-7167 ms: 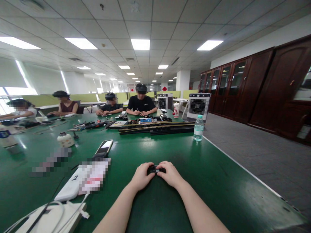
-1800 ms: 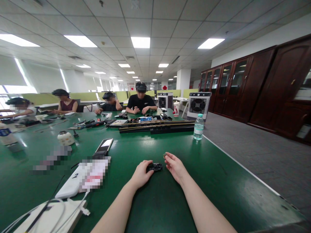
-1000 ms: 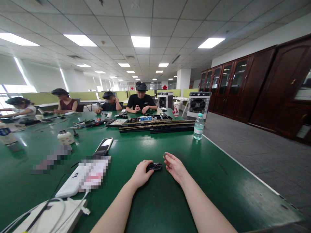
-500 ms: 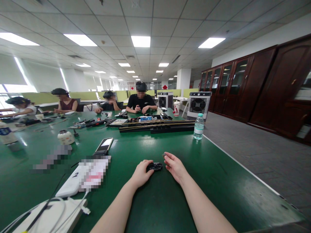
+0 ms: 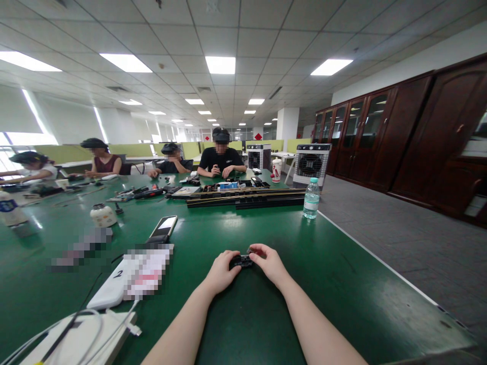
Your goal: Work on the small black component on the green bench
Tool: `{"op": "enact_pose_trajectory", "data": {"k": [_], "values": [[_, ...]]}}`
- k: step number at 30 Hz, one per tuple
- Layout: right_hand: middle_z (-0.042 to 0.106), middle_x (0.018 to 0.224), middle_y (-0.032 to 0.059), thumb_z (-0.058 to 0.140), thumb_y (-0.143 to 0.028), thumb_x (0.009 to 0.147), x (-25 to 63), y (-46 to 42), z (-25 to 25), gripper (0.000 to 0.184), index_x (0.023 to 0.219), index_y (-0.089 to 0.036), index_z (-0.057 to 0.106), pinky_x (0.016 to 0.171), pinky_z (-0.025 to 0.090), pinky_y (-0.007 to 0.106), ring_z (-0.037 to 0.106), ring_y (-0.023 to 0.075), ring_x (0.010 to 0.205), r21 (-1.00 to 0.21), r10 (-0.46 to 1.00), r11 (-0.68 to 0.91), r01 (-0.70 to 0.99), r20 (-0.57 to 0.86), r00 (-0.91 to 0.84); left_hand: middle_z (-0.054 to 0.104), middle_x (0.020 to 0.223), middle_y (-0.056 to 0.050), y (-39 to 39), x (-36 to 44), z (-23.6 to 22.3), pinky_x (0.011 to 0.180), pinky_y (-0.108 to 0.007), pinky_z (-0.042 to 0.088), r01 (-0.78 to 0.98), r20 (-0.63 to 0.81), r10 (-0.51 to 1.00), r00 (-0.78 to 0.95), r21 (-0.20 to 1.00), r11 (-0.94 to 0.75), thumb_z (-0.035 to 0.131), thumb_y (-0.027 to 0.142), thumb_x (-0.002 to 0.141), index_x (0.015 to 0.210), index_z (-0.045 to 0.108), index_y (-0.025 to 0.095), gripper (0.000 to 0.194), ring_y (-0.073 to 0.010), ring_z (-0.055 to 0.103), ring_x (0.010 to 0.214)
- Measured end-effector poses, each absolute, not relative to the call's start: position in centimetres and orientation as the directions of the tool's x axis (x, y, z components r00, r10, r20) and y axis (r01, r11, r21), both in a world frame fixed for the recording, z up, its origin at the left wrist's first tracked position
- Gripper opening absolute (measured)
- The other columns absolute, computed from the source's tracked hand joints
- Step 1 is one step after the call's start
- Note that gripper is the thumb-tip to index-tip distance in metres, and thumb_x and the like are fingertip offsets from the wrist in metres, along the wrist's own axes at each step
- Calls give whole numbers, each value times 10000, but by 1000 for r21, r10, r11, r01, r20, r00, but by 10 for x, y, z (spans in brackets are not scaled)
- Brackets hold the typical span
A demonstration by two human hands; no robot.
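On the green table (image 5: 251, 324) in front of me lies a small, dark, oblong part (image 5: 243, 260), its detail too small to make out. My left hand (image 5: 222, 268) grips its left end between thumb and fingers. Over the right end of that part is my right hand (image 5: 269, 263), thumb and forefinger pinched together. A tiny grey piece (image 5: 249, 250) shows at those fingertips, and I cannot tell what kind it is. Whether this piece touches the dark part is hidden by the fingers.
A water bottle (image 5: 311, 198) stands near the right edge. Black rails (image 5: 272, 202) lie across the table ahead, with a person (image 5: 221, 158) seated behind. To the left are a phone (image 5: 163, 228), a white power bank (image 5: 114, 281), cables and a squat jar (image 5: 103, 215).
My right hand has moved left and slightly down, bringing the tiny grey piece from beside the dark part to its right end. My left hand has stayed in place.
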State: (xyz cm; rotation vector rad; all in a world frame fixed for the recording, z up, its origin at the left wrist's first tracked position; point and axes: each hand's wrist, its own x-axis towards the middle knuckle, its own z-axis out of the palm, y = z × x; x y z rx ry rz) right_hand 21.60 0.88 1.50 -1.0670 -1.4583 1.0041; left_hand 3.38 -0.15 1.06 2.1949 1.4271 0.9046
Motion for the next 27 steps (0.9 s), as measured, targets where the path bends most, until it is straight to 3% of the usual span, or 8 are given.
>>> {"op": "enact_pose_trajectory", "data": {"k": [9,27], "values": [[665,967,42,629,-244,691,216,1,18,235,920,-218,673,892,420,366,575,211,960,-831,935,355,428,314,-166,603,1057,-74,-1,33,9,905,-352,421,669,322,901,289,606,-431,585,173,721,1095,580,182,374,-215,549,979],[667,989,26,629,-208,692,217,-1,22,218,896,-260,689,898,390,359,551,217,978,-728,908,417,545,300,-294,604,1090,-87,1,34,8,922,-338,413,675,323,895,307,590,-444,586,177,727,1119,573,150,393,-216,549,1012]]}}
